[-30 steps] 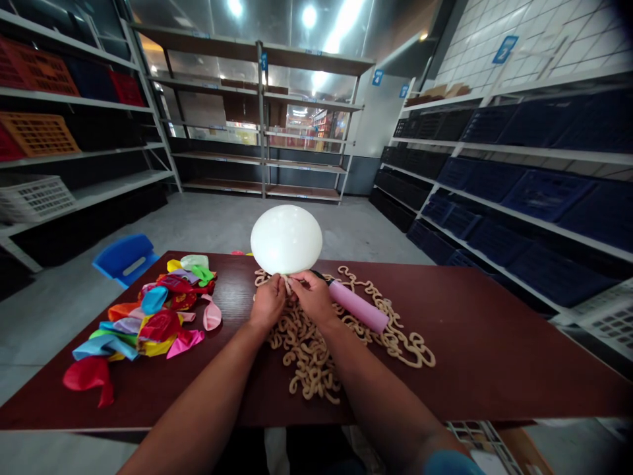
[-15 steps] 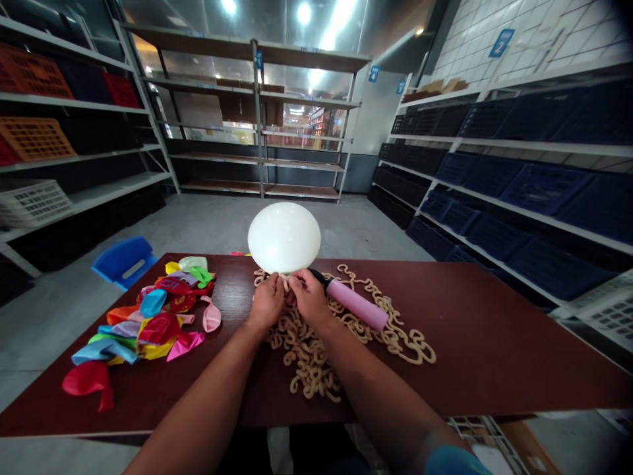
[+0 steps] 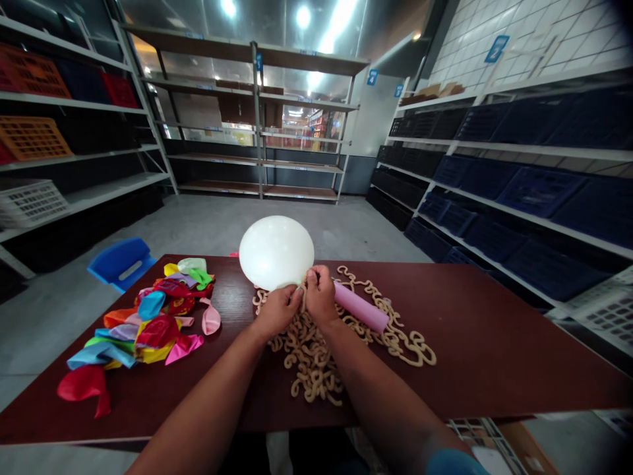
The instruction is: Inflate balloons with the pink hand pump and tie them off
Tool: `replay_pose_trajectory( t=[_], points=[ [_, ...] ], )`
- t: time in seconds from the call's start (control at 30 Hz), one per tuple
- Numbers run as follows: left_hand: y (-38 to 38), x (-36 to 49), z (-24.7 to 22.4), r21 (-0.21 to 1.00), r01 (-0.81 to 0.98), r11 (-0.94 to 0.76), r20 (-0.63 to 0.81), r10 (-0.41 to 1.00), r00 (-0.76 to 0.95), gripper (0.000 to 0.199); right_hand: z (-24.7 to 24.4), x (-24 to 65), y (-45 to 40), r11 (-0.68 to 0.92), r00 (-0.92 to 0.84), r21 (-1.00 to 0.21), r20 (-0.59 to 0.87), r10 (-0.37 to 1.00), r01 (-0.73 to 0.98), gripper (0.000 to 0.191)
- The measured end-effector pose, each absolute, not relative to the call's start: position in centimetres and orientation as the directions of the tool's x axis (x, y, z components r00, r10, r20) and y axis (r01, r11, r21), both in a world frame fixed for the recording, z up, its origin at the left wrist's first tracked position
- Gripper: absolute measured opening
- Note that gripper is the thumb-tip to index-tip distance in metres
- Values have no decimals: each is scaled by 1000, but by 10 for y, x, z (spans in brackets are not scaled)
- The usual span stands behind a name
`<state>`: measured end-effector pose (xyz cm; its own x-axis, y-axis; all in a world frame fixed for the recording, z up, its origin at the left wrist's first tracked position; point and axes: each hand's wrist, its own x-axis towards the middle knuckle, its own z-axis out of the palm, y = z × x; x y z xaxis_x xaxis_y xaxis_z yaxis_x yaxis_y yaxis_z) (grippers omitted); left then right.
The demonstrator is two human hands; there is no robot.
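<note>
At frame centre, I observe the white balloon inflated, the left hand pinching its neck and the right hand pinching beige cord, closure judged incomplete, while flat balloons at frame left lie uninflated.

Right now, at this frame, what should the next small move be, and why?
Probably the left hand should firm its pinch at the neck of the white balloon: the balloon is inflated, the right hand is closed close beside the left, and the hands hide whether a knot seals it.
</note>
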<state>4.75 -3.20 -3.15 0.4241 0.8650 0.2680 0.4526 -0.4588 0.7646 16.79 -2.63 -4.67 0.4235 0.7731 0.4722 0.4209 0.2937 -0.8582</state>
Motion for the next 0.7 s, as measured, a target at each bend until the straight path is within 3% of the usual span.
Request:
replay_pose_trajectory(
  t=[0.13, 0.27, 0.47, 0.57, 0.7],
  points=[
    [-36, 48, -30, 941, 221, -255, 88, 818, 569, 38, -51, 171, -23, 288, 421, -880, 441, 793, 378, 17],
    [-37, 47, -30, 986, 125, -107, 3, 772, 636, 39, -56, 170, -20, 297, 415, -891, 428, 803, 343, 17],
    [-33, 39, -26, 897, 286, -336, 115, 803, 585, 37, -56, 167, -21, 290, 410, -901, 409, 816, 322, 18],
    [-29, 38, -22, 801, 428, -419, 228, 874, 429, 37, -54, 163, -24, 375, 356, -870, 477, 803, 320, 19],
    [-22, 45, -14, 683, 625, -378, 314, 924, 217, 38, -54, 159, -28, 458, 339, -822, 560, 756, 337, 21]
  ],
)
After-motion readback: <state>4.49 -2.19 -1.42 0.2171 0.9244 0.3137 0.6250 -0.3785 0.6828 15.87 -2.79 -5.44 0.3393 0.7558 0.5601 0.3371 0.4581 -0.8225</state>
